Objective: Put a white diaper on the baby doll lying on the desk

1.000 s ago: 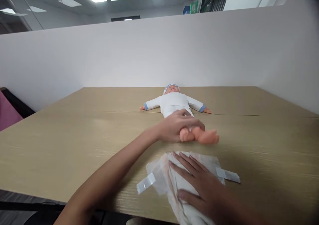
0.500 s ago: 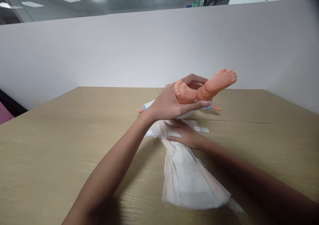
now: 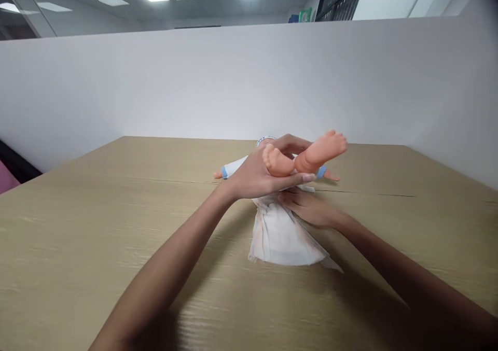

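A baby doll lies on its back on the table, its sleeved arms spread and its bare feet (image 3: 321,152) raised toward me. My left hand (image 3: 257,172) is closed around both lower legs and holds them up. Below the legs, a white diaper (image 3: 284,239) is laid out with its wide front end toward me and its far end partly hidden under the doll. My right hand (image 3: 307,206) lies on the diaper's right side near the doll's bottom, fingers stretched out and their tips partly hidden. A light blue cuffed sleeve (image 3: 234,167) shows left of my left hand.
The tan tabletop (image 3: 97,237) has a thin seam running across it behind my hands. A white partition (image 3: 194,81) rises along its far edge. At the left edge, something pink and black (image 3: 11,169) shows beside the table.
The diaper has slid away from me, farther under the doll, with my right hand moving along. My left hand has lowered the doll's feet slightly and shifted left. The doll's head now shows behind.
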{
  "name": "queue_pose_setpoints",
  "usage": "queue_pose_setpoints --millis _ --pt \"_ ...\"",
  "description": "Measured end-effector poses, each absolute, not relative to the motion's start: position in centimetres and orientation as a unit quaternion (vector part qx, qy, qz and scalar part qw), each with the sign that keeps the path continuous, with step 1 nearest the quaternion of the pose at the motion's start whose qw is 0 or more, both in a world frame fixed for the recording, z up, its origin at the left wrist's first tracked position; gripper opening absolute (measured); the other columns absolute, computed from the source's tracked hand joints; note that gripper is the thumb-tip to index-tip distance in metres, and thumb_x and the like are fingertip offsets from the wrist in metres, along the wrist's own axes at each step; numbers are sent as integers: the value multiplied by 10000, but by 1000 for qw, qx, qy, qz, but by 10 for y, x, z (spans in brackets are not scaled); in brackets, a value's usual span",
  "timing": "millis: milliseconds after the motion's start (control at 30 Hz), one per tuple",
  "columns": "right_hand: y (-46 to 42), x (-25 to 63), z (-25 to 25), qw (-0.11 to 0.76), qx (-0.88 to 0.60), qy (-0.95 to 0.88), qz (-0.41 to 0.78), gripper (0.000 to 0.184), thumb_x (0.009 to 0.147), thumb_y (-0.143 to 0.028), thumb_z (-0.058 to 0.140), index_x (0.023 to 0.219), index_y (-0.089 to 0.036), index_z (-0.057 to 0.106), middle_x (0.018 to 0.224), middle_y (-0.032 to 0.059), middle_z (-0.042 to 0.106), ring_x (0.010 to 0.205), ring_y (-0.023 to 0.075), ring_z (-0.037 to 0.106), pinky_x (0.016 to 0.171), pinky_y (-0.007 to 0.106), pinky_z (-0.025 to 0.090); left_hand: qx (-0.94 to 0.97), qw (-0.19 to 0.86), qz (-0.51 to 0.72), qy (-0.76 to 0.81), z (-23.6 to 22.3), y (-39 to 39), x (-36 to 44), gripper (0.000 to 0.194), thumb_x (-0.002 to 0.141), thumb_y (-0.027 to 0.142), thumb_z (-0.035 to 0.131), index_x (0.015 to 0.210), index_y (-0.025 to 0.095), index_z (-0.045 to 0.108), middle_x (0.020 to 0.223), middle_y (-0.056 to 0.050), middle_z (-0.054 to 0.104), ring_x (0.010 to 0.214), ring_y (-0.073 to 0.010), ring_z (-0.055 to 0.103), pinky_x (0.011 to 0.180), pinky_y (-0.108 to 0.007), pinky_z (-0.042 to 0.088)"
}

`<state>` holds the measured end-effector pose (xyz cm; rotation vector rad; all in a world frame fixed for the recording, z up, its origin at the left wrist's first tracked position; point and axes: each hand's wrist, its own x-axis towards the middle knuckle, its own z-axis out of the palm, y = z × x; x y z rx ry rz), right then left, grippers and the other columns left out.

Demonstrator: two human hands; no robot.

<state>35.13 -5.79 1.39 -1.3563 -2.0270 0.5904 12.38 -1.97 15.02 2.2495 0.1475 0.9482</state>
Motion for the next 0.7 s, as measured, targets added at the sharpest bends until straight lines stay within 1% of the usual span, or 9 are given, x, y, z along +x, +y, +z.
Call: queue_pose_setpoints --millis 33,100,200,300,433,500,567,633,700 --pt "-75 352 22 304 -530 -759 225 422 1148 -549 441 1379 -351 733 1476 34 674 1427 356 593 1212 583 496 866 342 359 56 148 -22 124 366 934 397 809 1237 217 711 1338 -77 738 1197 -233 694 1013 -377 540" --pt "-104 349 38 311 -577 -725 211 447 1130 -592 469 1410 -333 703 1429 67 696 1345 378 641 1126 587 547 871 345 343 64 143 -27 124 397 923 377 820 1270 217 710 1350 -74 734 1211 -232 685 1017 -374 537" --pt "-133 338 53 394 -597 -685 138 487 1059 -609 616 1431 -295 631 1366 102 706 1253 380 672 1024 567 586 874 357 318 89 135 -34 128 441 909 393 831 1295 217 709 1340 -79 739 1208 -244 686 1026 -392 542" --pt "-141 328 56 462 -547 -694 77 440 1044 -515 650 1404 -264 609 1376 110 685 1286 355 649 1056 545 576 877 359 305 99 128 -43 130 448 886 433 859 1261 233 720 1326 -76 745 1209 -256 683 1064 -429 541" --pt "-141 336 50 493 -489 -715 85 387 1014 -415 703 1365 -259 659 1347 95 707 1268 329 674 1099 509 577 891 330 301 85 115 -52 116 456 925 428 829 1325 274 675 1384 -67 709 1324 -268 638 1169 -484 508" --pt "-143 353 43 475 -453 -748 99 420 1018 -363 691 1426 -278 641 1431 81 676 1345 322 642 1178 500 539 902 308 290 85 104 -52 98 491 954 398 791 1402 287 626 1441 -70 672 1388 -273 602 1217 -500 482" --pt "-146 375 32 418 -416 -804 76 452 1044 -294 610 1495 -314 611 1510 68 623 1420 310 594 1233 495 498 914 282 274 99 88 -49 76 502 961 366 766 1430 283 606 1447 -72 661 1385 -284 605 1223 -504 485" --pt "-148 395 18 353 -389 -851 15 474 1062 -227 517 1511 -347 612 1537 68 590 1447 297 569 1224 496 503 926 257 258 103 68 -44 54 467 968 336 740 1414 268 619 1425 -85 675 1377 -302 615 1230 -522 483" --pt "-148 410 3 310 -371 -874 -43 479 1070 -182 467 1484 -348 642 1530 80 588 1442 287 570 1182 489 534 938 239 237 82 49 -39 37 474 962 322 732 1419 258 624 1455 -111 668 1437 -333 580 1256 -561 459"
